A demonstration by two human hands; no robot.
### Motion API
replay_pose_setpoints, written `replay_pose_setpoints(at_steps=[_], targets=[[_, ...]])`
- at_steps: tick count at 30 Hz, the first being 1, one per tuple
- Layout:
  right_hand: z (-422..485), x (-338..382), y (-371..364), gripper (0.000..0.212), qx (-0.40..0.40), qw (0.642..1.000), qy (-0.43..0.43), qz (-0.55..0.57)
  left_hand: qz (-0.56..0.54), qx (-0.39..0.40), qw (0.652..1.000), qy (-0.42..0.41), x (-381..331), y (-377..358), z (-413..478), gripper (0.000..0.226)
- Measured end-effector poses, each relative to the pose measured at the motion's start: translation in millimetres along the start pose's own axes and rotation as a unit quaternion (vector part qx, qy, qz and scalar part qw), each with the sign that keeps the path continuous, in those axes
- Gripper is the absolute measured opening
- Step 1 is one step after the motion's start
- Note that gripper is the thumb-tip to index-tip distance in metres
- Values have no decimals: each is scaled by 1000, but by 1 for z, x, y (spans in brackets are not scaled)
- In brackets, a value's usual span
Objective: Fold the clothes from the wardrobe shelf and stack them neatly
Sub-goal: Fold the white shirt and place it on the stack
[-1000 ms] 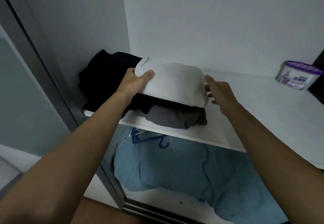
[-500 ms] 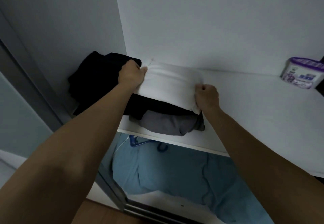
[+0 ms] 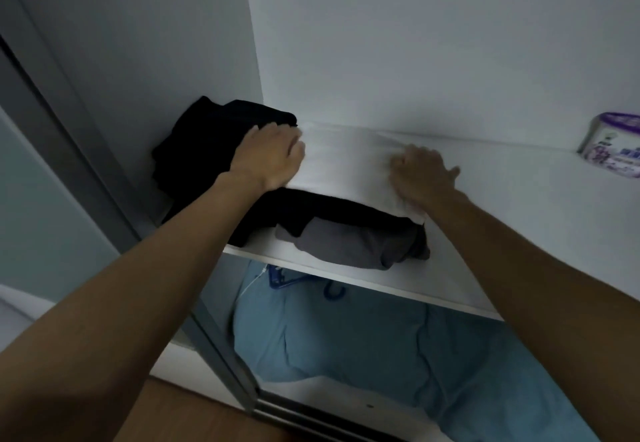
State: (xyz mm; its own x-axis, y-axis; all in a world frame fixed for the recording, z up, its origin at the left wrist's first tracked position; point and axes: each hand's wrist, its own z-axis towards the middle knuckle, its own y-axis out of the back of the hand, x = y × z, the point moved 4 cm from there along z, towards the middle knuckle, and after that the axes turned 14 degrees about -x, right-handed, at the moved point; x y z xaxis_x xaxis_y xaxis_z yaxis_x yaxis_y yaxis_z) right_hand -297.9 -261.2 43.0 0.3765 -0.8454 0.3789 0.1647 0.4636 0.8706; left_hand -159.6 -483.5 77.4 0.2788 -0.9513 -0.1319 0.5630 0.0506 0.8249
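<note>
With right hand (image 3: pixel 420 175) flat, unclenched, and left hand (image 3: pixel 268 157) of unclear grip, pressing folded white cloth garment (image 3: pixel 346 161) between them, likely settling it.

Dim bluish light is flattening everything; the black clothes (image 3: pixel 207 150) at ten o'clock are losing detail; wide-angle distortion is bending edges.

This is a home, at a wardrobe. A white shelf (image 3: pixel 519 216) carries a pile of black, white and grey clothes (image 3: pixel 346 244). A blue hanger (image 3: pixel 284 280) shows under it above light blue fabric (image 3: pixel 346 337). A metal sliding-door frame (image 3: pixel 221 348) stands at the left, a purple-lidded tub (image 3: pixel 613 145) sits far right, and wood flooring (image 3: pixel 180 414) shows below.
</note>
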Motion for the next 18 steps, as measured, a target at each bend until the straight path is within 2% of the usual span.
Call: replay_pose_setpoints(at_steps=[3,5,7,9,11,13,18], targets=[[-3,49,12,48,-89,992,71,46,20,-108,994,1,12,22,-1,40],[-24,88,8,52,-89,981,154,72,56,-133,988,47,32,26,-5,43],[-53,107,-9,63,-46,972,224,57,79,-107,983,127,59,24,-16,49],[-70,100,-28,76,-39,961,272,-19,69,-48,978,191,79,12,-31,56],[-68,88,-35,84,-81,948,299,-68,47,-29,978,201,85,0,-41,60],[-54,86,-39,82,-109,945,301,-68,42,-36,979,194,84,-9,-37,61],[-5,83,-53,81,-114,947,286,-95,50,-20,981,188,81,-36,7,61]])
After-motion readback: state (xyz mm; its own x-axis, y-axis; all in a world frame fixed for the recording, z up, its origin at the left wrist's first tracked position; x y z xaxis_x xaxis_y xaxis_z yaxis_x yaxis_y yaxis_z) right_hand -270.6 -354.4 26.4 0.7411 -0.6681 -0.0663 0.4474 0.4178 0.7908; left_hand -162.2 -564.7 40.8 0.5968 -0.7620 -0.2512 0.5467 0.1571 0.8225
